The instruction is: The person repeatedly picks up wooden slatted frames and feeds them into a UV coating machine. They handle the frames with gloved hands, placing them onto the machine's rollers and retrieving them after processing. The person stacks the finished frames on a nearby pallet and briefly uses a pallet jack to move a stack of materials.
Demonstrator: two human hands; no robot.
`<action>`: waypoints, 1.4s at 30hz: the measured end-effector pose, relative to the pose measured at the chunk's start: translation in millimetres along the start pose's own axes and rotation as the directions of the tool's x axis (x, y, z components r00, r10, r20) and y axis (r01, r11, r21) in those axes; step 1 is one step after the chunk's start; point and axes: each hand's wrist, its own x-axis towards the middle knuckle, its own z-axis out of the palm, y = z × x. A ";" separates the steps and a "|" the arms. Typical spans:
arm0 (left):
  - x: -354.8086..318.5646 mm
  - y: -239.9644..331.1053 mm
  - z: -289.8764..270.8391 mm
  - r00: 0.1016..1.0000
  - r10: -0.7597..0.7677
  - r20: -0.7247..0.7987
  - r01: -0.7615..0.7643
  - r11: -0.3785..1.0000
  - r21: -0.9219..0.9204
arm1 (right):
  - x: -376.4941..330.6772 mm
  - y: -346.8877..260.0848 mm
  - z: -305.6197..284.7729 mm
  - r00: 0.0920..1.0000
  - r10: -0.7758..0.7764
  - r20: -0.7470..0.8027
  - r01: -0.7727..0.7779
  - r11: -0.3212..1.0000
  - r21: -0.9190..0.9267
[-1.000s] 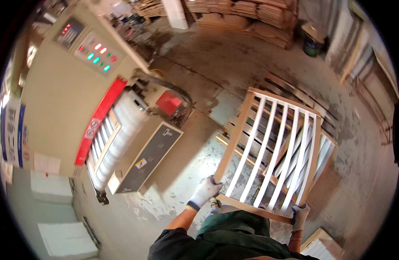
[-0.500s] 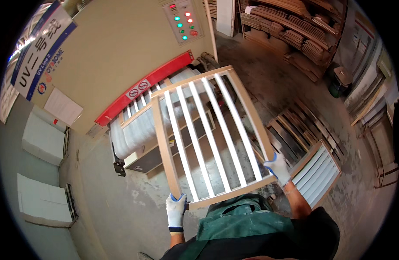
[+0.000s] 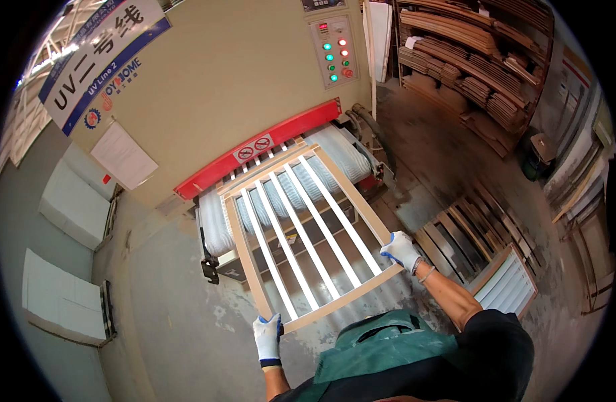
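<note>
A slatted wooden frame (image 3: 345, 305) with pale brown edges and several white slats stretches out before me. My left hand (image 3: 268, 337), in a white and blue glove, is closed on its near left corner. Gloved the same way, my right hand (image 3: 402, 252) grips the near right corner. The frame's far end lies over the grey mesh conveyor belt (image 3: 217, 231) of a big beige machine (image 3: 234, 74). Just beyond it, a second slatted frame (image 3: 258, 165) sits partly under the machine's red guard bar (image 3: 207, 169).
A control panel (image 3: 333, 50) with lit buttons is on the machine. To the right, another slatted panel (image 3: 505, 288) lies by a slatted wooden pallet (image 3: 469, 234). Shelves of stacked boards (image 3: 475, 60) stand behind, near a dark bin (image 3: 539, 157). White stacks (image 3: 63, 295) line the left wall.
Both hands have brought the frame forward and down, its far end now over the belt. The second frame has gone further in under the red bar. My view has shifted left.
</note>
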 end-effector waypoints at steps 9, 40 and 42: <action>68.7 7.7 -11.7 0.947 0.263 0.186 -0.295 0.940 0.171 | 51.0 -14.8 12.4 0.982 -0.077 0.173 0.018 0.947 0.322; 92.1 21.8 4.8 0.992 0.032 0.120 -0.001 0.969 -0.248 | 43.1 -21.9 4.1 0.930 0.073 0.361 -0.256 0.835 0.488; 76.8 23.0 0.5 0.994 0.053 0.091 -0.040 0.990 -0.137 | 36.2 -21.6 3.5 0.932 0.072 0.354 -0.245 0.846 0.474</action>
